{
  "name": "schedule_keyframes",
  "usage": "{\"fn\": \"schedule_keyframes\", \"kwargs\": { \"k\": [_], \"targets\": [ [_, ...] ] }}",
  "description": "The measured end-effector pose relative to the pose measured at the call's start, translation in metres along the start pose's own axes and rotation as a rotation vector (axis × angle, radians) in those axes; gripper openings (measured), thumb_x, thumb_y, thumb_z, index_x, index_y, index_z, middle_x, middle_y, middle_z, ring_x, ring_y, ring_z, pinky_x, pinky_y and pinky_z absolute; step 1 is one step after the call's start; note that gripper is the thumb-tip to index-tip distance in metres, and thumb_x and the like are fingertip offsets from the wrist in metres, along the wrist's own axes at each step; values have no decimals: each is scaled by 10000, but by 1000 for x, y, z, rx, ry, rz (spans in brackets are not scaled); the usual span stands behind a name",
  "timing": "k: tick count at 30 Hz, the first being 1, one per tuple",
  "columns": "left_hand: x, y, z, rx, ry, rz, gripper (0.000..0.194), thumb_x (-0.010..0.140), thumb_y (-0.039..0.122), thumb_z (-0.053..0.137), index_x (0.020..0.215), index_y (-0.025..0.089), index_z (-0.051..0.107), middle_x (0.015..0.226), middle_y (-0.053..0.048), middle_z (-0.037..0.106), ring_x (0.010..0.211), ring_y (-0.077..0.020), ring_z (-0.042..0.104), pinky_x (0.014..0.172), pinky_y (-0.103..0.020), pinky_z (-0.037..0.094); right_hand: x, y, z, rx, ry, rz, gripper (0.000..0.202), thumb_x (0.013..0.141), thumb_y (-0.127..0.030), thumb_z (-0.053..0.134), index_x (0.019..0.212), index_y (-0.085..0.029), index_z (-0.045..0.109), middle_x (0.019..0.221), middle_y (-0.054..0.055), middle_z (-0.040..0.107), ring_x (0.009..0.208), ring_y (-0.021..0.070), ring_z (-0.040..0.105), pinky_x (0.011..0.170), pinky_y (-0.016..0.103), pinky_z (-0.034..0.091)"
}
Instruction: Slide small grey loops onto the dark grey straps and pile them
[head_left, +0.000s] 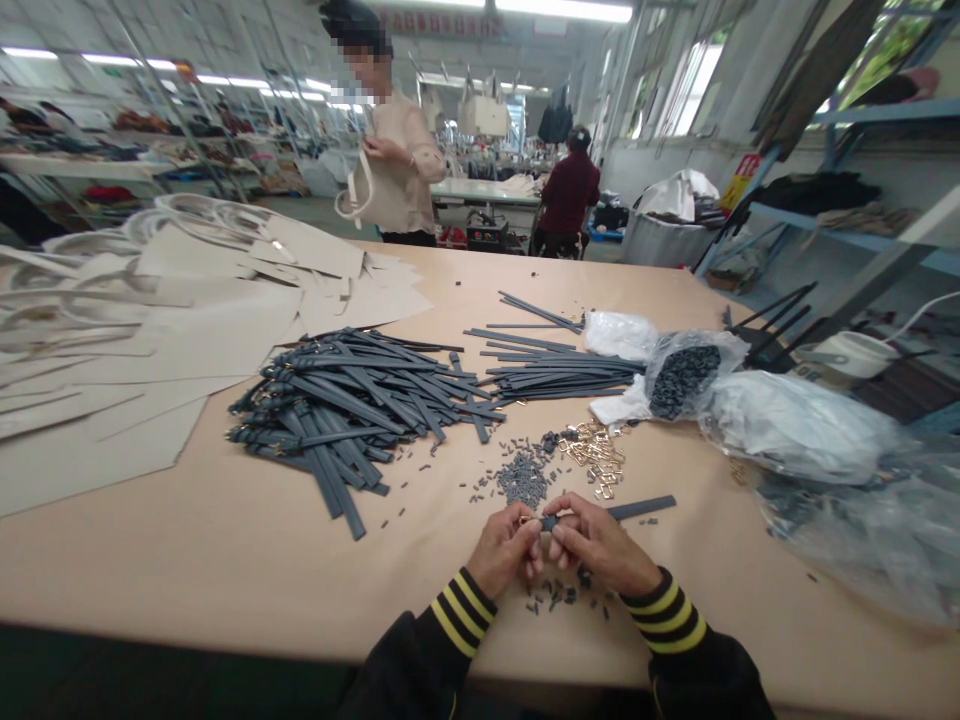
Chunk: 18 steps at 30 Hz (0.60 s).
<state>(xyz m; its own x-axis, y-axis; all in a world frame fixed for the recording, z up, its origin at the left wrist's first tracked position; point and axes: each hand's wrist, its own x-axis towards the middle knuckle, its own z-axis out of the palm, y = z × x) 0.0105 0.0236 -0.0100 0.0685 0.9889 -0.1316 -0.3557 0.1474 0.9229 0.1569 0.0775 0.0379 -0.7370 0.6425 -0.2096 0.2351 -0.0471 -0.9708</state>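
2 hands are working close together at the near side of the table, nearly meeting over 1 dark strap. The left hand is pinching the strap's end, where a glint of gold is showing; the right hand is gripping just beside it, the free length extending rightward past the knuckles. This short grip is probably steadying the end; exact finger contact is hidden, so I cannot tell it.

Small grey pieces and gold-coloured fittings are lying just beyond the fingers, presumably for short reaches. A heap of straps, gold showing at its left ends, is resting to the left; plainer-looking strips are lying farther right, perhaps keeping 2 lots separate. A clear bag is holding dark bits, likely preventing scatter.
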Motion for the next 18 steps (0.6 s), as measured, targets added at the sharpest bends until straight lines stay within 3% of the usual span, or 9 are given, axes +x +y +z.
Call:
{"fn": "schedule_keyframes", "kwargs": {
  "k": [5, 7, 10, 12, 18],
  "targets": [
    [0, 0, -2, -69, -28, 18, 258, 748, 375, 531, 702, 149, 414, 455, 40, 534, 359, -68, 491, 344, -152, 372, 2, -8, 6, -125, -56, -45, 175, 825, -220, 401, 992, -172, 427, 674, -12, 597, 570, 103, 563, 561, 231, 467],
    [1, 0, -1, -73, -1, -5, 258, 748, 376, 528, 703, 149, 414, 457, 42, 533, 356, -70, 492, 341, -154, 375, 2, -7, 5, -175, 2, -32, 194, 815, -215, 418, 1005, -181, 407, 630, -36, 561, 515, 95, 537, 508, 213, 445],
    [1, 0, 1, -41, 59, -43, 240, 760, 364, 508, 712, 145, 421, 457, 47, 527, 343, -62, 479, 335, -147, 363, 0, -3, -1, -220, 111, 6, 85, 806, -247, 443, 855, -180, 427, 595, -49, 501, 468, 86, 505, 451, 194, 406],
    [1, -1, 2, 2, 80, -55, 227, 769, 352, 491, 716, 140, 430, 462, 43, 527, 344, -57, 473, 332, -140, 349, -2, -1, -4, -246, 124, 21, 114, 813, -271, 434, 751, -176, 430, 586, -38, 498, 485, 91, 511, 464, 198, 402],
    [-1, -6, 6, 126, 97, -30, 233, 803, 357, 428, 748, 132, 458, 484, 42, 519, 323, -43, 433, 322, -142, 327, 1, 3, -3, -492, 192, -7, 93, 787, -206, 435, 709, -171, 471, 591, -24, 502, 542, 106, 480, 512, 214, 364]
  ]
}}
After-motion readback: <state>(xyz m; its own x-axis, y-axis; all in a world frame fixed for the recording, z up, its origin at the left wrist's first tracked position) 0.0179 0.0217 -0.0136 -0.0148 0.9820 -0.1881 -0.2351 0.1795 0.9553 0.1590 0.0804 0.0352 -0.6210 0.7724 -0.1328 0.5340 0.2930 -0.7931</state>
